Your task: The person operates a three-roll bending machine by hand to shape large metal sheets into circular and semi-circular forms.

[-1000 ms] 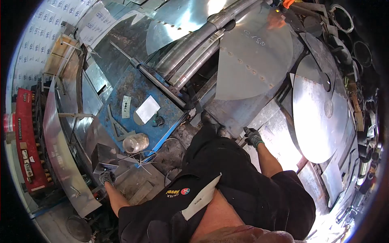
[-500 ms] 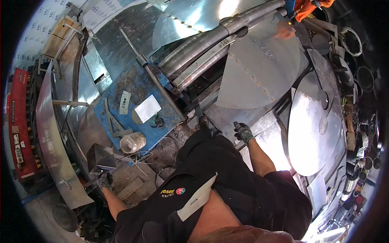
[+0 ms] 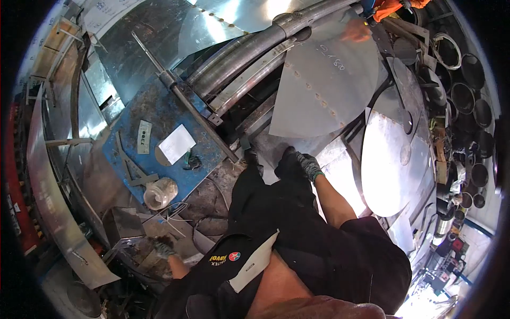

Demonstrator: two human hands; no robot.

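Note:
My left hand (image 3: 163,249), in a grey glove, hangs low at the lower left, blurred, a little to the right of a dark metal box (image 3: 123,226). My right hand (image 3: 308,166), also gloved, is beside my dark trousers, near the lower edge of a large rounded metal sheet (image 3: 324,85); whether it holds anything is hidden. On the blue table (image 3: 212,155) lie a white paper (image 3: 176,144), a marked plate (image 3: 144,137), a metal set square (image 3: 130,167) and a clear plastic container (image 3: 160,193).
Thick metal pipes (image 3: 255,50) run across the top middle. A bright metal sheet (image 3: 393,165) stands at the right, before stacked round tubes (image 3: 462,98). Part of a person in orange (image 3: 396,8) shows at the top right. Cables (image 3: 210,218) lie beyond my left side.
The view has shifted, and the table sits further left. My left hand has come away from the metal box toward my body. My right hand has moved in closer to my leg.

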